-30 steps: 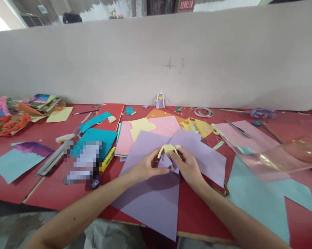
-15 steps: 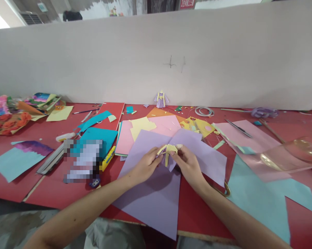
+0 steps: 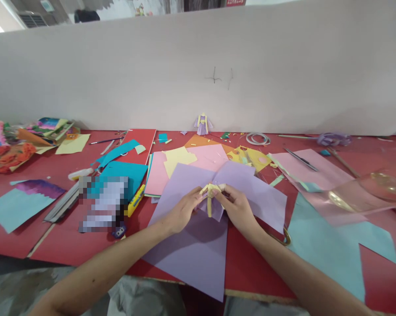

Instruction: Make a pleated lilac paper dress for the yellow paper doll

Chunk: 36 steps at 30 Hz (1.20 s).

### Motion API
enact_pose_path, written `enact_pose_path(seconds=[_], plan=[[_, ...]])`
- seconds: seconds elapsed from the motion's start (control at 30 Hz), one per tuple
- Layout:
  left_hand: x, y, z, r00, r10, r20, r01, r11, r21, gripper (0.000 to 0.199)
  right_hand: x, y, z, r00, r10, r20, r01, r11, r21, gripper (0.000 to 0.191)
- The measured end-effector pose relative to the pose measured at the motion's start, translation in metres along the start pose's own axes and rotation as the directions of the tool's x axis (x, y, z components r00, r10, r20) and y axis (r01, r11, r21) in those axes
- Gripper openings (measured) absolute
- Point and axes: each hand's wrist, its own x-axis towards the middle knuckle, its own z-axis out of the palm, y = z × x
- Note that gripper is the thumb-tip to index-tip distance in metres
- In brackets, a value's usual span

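Between my two hands is a small paper dress [image 3: 210, 206] in purple with pale yellow strips, held above purple sheets. My left hand [image 3: 185, 210] pinches its left side, fingers closed. My right hand [image 3: 239, 210] grips its right side, the thumb pressed on the yellow part at the top. The fingers hide some of the piece. A large purple sheet [image 3: 191, 254] lies beneath, and another purple sheet [image 3: 267, 195] is to the right. A similar purple-and-yellow paper dress [image 3: 203, 124] stands upright against the white board at the back.
On the red table [image 3: 250, 267] lie a yellow box cutter [image 3: 136, 200], a metal ruler [image 3: 64, 202], a glue bottle [image 3: 81, 174], a craft knife [image 3: 301, 159] and a coil of white tubing [image 3: 257, 139]. A clear plastic bottle [image 3: 365, 193] and teal paper [image 3: 329, 250] are at right.
The held paper dress has turned a little, its yellow strip now hanging straighter down. Both hands keep hold of it. The view has shifted slightly.
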Motion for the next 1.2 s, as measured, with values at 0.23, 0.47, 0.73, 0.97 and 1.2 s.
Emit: enact_pose_path(seconds=[0.23, 0.47, 0.73, 0.97, 1.2], plan=[[0.0, 0.005, 0.002, 0.994, -0.106, 0.024, 0.108, 0.989, -0.101, 0.052, 0.002, 0.0, -0.002, 1.0, 0.009, -0.001, -0.009, 0.999, 0.032, 0.034], [-0.002, 0.014, 0.005, 0.999, -0.015, -0.044, 0.016, 1.0, 0.004, 0.06, 0.002, 0.001, -0.002, 1.0, 0.01, -0.012, -0.009, 0.999, 0.035, 0.035], [-0.002, 0.011, 0.005, 0.997, 0.049, -0.059, -0.042, 0.994, 0.103, 0.053, 0.0, -0.001, -0.002, 1.0, -0.013, -0.019, 0.013, 0.999, 0.031, 0.034], [0.0, 0.006, 0.009, 0.972, 0.094, -0.214, -0.043, 0.972, 0.231, 0.043, -0.003, -0.001, 0.001, 0.999, -0.047, -0.016, 0.047, 0.999, -0.007, 0.029], [-0.005, 0.003, 0.006, 0.974, 0.219, -0.061, -0.189, 0.93, 0.315, 0.045, -0.003, 0.0, 0.002, 0.998, -0.055, -0.032, 0.055, 0.998, -0.016, 0.029]])
